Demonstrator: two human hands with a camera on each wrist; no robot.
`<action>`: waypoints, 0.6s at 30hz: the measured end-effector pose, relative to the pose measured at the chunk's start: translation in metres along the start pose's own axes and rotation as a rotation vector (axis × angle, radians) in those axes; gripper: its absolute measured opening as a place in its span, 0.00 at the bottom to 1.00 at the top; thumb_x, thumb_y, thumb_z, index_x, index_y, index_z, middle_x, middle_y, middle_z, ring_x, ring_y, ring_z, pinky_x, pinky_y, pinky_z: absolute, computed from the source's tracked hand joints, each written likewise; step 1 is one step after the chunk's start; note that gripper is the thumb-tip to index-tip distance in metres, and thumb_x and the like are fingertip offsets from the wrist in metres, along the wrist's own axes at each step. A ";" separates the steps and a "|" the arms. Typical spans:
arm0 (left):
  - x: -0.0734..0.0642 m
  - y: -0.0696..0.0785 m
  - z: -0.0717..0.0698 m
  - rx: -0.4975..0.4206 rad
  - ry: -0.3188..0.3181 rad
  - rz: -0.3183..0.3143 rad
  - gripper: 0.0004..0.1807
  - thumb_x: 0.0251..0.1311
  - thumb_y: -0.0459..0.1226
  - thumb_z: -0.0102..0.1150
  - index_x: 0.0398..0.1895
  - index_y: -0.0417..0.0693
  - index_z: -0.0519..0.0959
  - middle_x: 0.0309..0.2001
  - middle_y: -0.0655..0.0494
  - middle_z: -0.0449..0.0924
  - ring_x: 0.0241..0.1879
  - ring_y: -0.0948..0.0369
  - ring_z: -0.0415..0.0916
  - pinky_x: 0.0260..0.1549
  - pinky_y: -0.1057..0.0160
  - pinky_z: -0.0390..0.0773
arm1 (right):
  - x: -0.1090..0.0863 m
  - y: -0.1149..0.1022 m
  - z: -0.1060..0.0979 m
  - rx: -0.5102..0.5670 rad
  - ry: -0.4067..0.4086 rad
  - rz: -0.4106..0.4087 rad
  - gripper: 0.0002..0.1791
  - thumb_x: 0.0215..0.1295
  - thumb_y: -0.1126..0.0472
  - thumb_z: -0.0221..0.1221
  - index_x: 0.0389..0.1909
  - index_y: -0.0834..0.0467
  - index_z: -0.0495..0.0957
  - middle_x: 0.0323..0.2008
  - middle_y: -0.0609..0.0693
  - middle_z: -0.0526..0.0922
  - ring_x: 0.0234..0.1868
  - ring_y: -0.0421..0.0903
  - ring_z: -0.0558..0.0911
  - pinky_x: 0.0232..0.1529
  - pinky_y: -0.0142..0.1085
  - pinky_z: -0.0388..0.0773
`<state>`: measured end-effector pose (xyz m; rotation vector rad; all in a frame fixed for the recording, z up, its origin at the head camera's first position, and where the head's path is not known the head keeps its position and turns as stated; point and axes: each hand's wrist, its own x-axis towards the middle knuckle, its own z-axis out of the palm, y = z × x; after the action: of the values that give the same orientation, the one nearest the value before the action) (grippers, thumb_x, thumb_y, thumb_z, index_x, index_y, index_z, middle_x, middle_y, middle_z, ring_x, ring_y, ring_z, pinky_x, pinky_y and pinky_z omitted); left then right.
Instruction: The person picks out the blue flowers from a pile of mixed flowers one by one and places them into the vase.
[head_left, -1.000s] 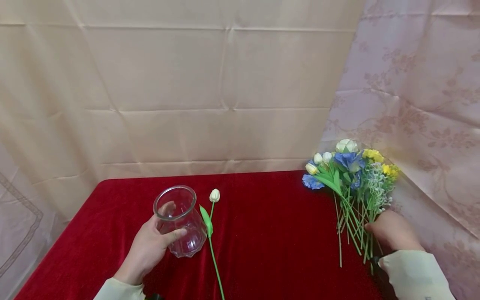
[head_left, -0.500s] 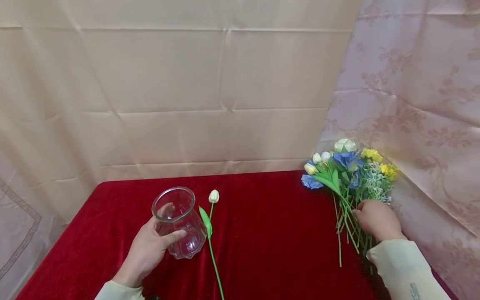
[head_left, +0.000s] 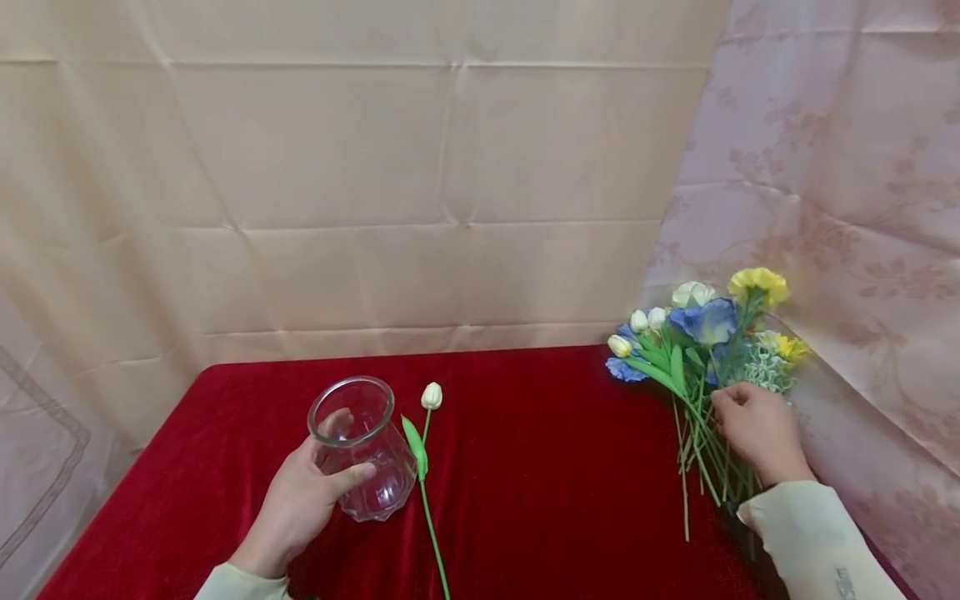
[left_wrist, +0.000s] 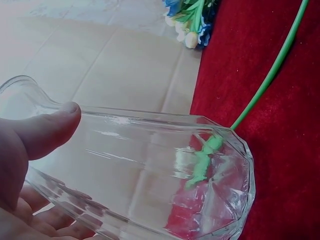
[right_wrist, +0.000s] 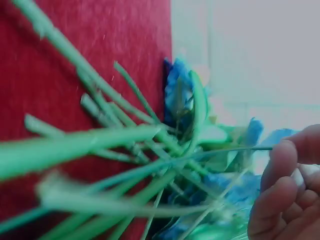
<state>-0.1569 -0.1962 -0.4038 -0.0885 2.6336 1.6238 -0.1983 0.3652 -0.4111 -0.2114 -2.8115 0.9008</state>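
Observation:
My left hand [head_left: 303,492] grips a clear glass vase [head_left: 367,467], thumb on the near side and fingers around the far side. In the left wrist view the vase [left_wrist: 135,165] shows its faceted base toward the red cloth. Beside it lies a white tulip [head_left: 431,397] with a green leaf and long stem. At the right, my right hand [head_left: 761,429] pinches a thin green stem [right_wrist: 220,151] between thumb and fingertips. A yellow flower [head_left: 757,286] stands up above that hand, over a pile of artificial flowers [head_left: 701,323] with blue, white and yellow heads.
Red velvet cloth [head_left: 540,467] covers the table between the hands. Loose stems [head_left: 686,500] fan toward the near side from the pile. A beige curtain [head_left: 420,167] hangs behind, and a pink patterned curtain [head_left: 847,208] borders the right side.
My right hand has moved up and in over the stems and taken hold of one. A yellow flower has risen out of the pile. The left hand and vase stay put.

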 end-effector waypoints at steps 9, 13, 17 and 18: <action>-0.001 0.001 -0.002 0.003 0.000 -0.009 0.47 0.54 0.48 0.74 0.75 0.56 0.61 0.70 0.50 0.66 0.67 0.46 0.65 0.56 0.38 0.70 | -0.012 -0.040 -0.007 0.110 0.113 -0.034 0.27 0.76 0.41 0.47 0.39 0.60 0.81 0.27 0.54 0.83 0.20 0.49 0.77 0.16 0.42 0.71; 0.000 0.001 -0.001 -0.015 -0.004 0.005 0.46 0.55 0.46 0.74 0.75 0.56 0.61 0.71 0.51 0.65 0.67 0.46 0.65 0.57 0.40 0.71 | -0.022 -0.068 -0.013 0.074 0.153 -0.112 0.23 0.76 0.44 0.50 0.38 0.59 0.82 0.26 0.53 0.83 0.21 0.48 0.75 0.20 0.41 0.70; -0.001 0.000 0.000 -0.033 -0.006 0.028 0.45 0.56 0.44 0.74 0.75 0.54 0.61 0.71 0.50 0.65 0.67 0.47 0.65 0.58 0.41 0.69 | -0.032 -0.100 -0.004 0.012 0.096 -0.237 0.16 0.76 0.52 0.53 0.36 0.57 0.84 0.26 0.47 0.83 0.25 0.45 0.78 0.24 0.40 0.71; -0.001 0.000 0.000 -0.035 -0.005 0.030 0.45 0.56 0.44 0.73 0.75 0.54 0.61 0.71 0.50 0.65 0.67 0.48 0.65 0.58 0.41 0.69 | -0.035 -0.109 0.003 0.005 0.065 -0.269 0.14 0.75 0.53 0.54 0.34 0.56 0.83 0.24 0.44 0.82 0.24 0.43 0.77 0.23 0.40 0.71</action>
<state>-0.1560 -0.1965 -0.4038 -0.0465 2.6152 1.6772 -0.1733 0.2693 -0.3542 0.1339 -2.6916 0.8231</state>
